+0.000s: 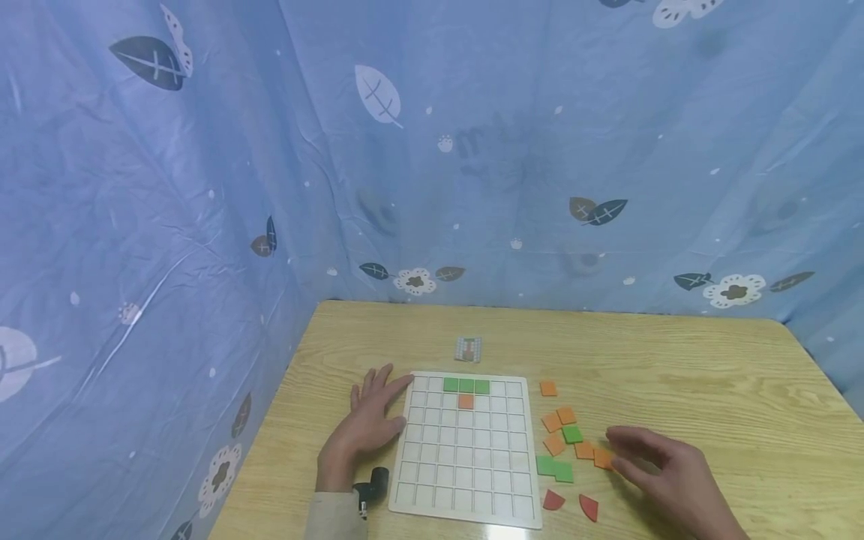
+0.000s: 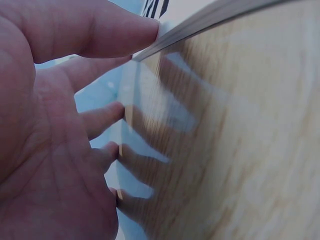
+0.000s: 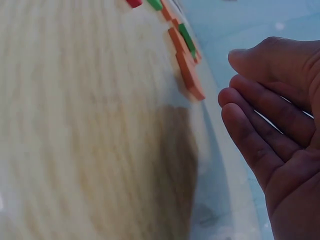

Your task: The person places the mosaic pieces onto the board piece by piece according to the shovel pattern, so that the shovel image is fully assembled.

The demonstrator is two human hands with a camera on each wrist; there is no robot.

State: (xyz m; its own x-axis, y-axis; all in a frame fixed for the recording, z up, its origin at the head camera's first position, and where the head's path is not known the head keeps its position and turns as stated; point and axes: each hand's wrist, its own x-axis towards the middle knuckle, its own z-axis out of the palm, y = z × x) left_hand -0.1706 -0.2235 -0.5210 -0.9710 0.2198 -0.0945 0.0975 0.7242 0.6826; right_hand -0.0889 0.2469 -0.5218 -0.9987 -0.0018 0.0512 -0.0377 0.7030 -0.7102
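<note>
A white grid board (image 1: 482, 478) lies on the table. Three green square tiles (image 1: 466, 385) sit side by side in its top row, with an orange square tile (image 1: 466, 402) below the middle one. My left hand (image 1: 367, 424) rests at the board's left edge, its thumb and index fingertip touching the rim, the other fingers spread on the table. To the right of the board, my right hand (image 1: 664, 469) hovers with loosely bent fingers and holds nothing. Nearest to it is a loose orange tile (image 1: 604, 459), seen apart from the fingers in the right wrist view.
Several loose orange tiles (image 1: 552, 422), green tiles (image 1: 563, 472) and two red quarter-circle pieces (image 1: 589, 508) lie right of the board. A small pattern card (image 1: 469, 349) lies behind it. A black object (image 1: 379, 482) shows beside my left wrist. Blue curtains (image 1: 472, 187) hang around the table.
</note>
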